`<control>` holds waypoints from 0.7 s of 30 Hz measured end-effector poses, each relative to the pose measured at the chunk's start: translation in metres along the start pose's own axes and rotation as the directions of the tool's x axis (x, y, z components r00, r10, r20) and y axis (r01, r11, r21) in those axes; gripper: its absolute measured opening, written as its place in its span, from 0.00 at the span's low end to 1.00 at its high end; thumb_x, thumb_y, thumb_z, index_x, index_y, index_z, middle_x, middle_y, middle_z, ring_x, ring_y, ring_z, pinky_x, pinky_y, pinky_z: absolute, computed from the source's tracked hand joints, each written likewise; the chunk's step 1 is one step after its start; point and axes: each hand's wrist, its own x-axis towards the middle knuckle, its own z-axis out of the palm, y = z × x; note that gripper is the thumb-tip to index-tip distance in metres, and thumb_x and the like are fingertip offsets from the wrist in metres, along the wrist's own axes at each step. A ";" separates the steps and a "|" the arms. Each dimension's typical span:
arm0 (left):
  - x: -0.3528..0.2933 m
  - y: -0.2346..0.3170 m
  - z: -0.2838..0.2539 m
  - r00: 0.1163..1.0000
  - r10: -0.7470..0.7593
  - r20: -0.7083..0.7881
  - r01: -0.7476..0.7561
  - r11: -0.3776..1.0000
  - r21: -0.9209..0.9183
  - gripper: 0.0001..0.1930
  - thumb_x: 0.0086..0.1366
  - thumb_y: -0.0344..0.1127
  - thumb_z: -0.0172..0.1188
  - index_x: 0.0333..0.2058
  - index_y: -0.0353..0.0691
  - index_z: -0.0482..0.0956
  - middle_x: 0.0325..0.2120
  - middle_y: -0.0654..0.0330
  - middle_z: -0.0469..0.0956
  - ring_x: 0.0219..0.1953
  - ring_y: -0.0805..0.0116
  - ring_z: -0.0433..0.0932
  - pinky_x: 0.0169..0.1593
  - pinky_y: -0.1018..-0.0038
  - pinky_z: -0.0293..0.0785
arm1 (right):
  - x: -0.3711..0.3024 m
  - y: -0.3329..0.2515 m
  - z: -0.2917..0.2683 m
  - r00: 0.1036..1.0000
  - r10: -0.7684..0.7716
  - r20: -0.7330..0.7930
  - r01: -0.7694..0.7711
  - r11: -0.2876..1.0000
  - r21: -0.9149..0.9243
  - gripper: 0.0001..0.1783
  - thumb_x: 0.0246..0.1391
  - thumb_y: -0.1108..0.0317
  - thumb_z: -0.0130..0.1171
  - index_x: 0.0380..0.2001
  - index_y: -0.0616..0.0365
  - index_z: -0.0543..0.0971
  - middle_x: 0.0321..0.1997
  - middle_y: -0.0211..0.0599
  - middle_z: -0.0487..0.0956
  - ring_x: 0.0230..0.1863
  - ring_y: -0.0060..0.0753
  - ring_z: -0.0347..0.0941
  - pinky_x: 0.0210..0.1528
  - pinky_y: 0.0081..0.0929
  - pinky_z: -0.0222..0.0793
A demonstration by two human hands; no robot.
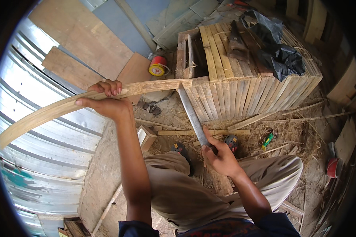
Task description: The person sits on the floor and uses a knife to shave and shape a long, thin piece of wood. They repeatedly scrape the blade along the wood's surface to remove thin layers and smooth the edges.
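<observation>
Left hand (108, 103), one, bare: clamped around a curved wooden strip (154, 86), fingers over the far edge, thumb along the near one. Right hand (219, 156), one, bare: closed on the lower end of a long metal blade (192, 114), flat and grey, which slants up and leftward to the strip's lower edge near its right end (whether the two touch cannot be told). Wooden strip, pale and grained: raised before the person, bowing down to the left, its right end at the front corner of a slatted wooden box (225, 98). On the box top: a saw (236, 43) with a wooden handle, and crumpled black plastic (284, 61) to its right. Left of the box, on the ground: a red and yellow container (158, 66), tipped toward the viewer. Below the box: loose battens, straw-like shavings and a small green item (268, 141) (kind unclear). At far right: a red roll (334, 168). At left: a corrugated metal wall (47, 118), with plywood sheets (79, 31) above.
</observation>
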 end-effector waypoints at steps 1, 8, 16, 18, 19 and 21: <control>0.002 0.000 -0.003 1.000 0.013 -0.001 -0.013 1.000 0.005 0.40 0.56 0.84 0.32 0.24 0.47 0.61 0.13 0.67 0.52 0.15 0.74 0.52 0.20 0.78 0.53 | -0.001 0.001 0.001 0.998 -0.026 -0.057 0.023 0.998 -0.056 0.33 0.62 0.71 0.53 0.69 0.60 0.59 0.30 0.32 0.76 0.25 0.14 0.65 0.31 0.19 0.68; 0.000 0.005 -0.035 0.913 -0.381 0.144 0.396 0.913 -0.101 0.41 0.64 0.78 0.30 0.30 0.41 0.70 0.14 0.68 0.58 0.15 0.74 0.56 0.20 0.77 0.55 | -0.041 0.058 -0.023 0.934 -0.204 -0.293 0.026 0.857 -0.515 0.37 0.56 0.68 0.62 0.67 0.66 0.60 0.51 0.62 0.77 0.52 0.60 0.77 0.53 0.40 0.72; -0.056 -0.028 -0.029 0.680 -0.691 0.245 0.721 0.692 -0.050 0.29 0.71 0.65 0.40 0.37 0.40 0.70 0.21 0.67 0.63 0.23 0.73 0.62 0.29 0.74 0.61 | -0.097 0.129 -0.072 0.827 -0.271 -0.492 -0.013 0.866 -0.499 0.24 0.57 0.73 0.60 0.56 0.70 0.71 0.37 0.50 0.79 0.38 0.45 0.79 0.41 0.36 0.75; -0.068 -0.036 -0.029 0.675 -0.711 0.197 0.731 0.681 -0.046 0.21 0.71 0.56 0.51 0.39 0.41 0.71 0.23 0.67 0.66 0.24 0.73 0.66 0.31 0.73 0.66 | -0.098 0.133 -0.077 0.824 -0.309 -0.475 -0.004 0.835 -0.550 0.24 0.57 0.73 0.60 0.56 0.70 0.72 0.37 0.50 0.78 0.37 0.44 0.79 0.42 0.35 0.75; -0.073 -0.041 -0.031 0.678 -0.710 0.192 0.718 0.695 0.035 0.19 0.71 0.53 0.53 0.39 0.41 0.72 0.25 0.65 0.69 0.26 0.72 0.69 0.33 0.72 0.69 | -0.096 0.134 -0.078 0.824 -0.311 -0.474 -0.007 0.831 -0.556 0.24 0.57 0.73 0.60 0.56 0.70 0.72 0.37 0.50 0.78 0.37 0.43 0.78 0.42 0.35 0.75; -0.085 -0.050 -0.039 0.688 -0.702 0.186 0.675 0.712 0.193 0.15 0.70 0.47 0.58 0.41 0.41 0.72 0.28 0.63 0.74 0.30 0.69 0.76 0.36 0.70 0.75 | -0.091 0.134 -0.078 0.812 -0.305 -0.498 0.026 0.871 -0.490 0.24 0.58 0.71 0.60 0.56 0.69 0.72 0.35 0.44 0.79 0.38 0.37 0.78 0.42 0.31 0.75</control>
